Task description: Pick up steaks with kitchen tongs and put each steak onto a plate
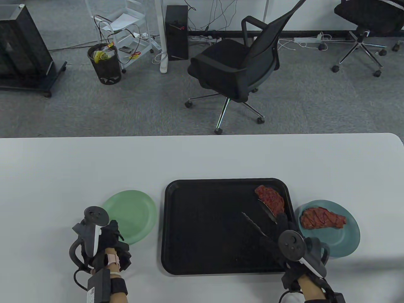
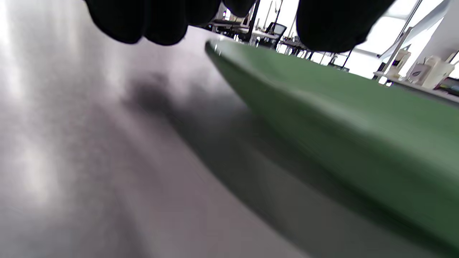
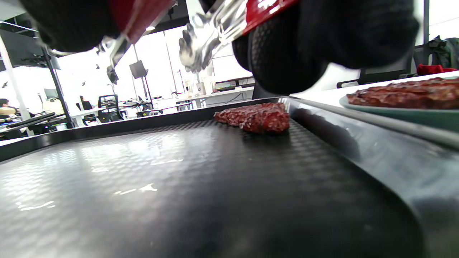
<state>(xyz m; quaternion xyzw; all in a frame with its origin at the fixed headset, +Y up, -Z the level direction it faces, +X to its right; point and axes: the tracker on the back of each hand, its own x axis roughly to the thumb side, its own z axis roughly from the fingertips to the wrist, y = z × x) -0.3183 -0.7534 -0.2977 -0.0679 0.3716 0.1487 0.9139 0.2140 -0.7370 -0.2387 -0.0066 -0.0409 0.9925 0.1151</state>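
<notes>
Right hand (image 1: 285, 235): I gripped the tongs (image 1: 258, 217) by their handles over the black tray (image 1: 202, 252), the two arms spread apart.
Tongs: one tip lay against the near edge of the steak on the tray (image 1: 270, 199); the other hung over bare tray.
Steak on the tray: it lay in the far right corner.
Second steak (image 1: 322, 218): it rested on the blue plate (image 1: 350, 244), just right of the tray.
Left hand (image 1: 110, 240): I held nothing, fingers relaxed at the near rim of the green plate (image 1: 139, 217).
Table (image 1: 63, 176): it carried both plates and the tray.
</notes>
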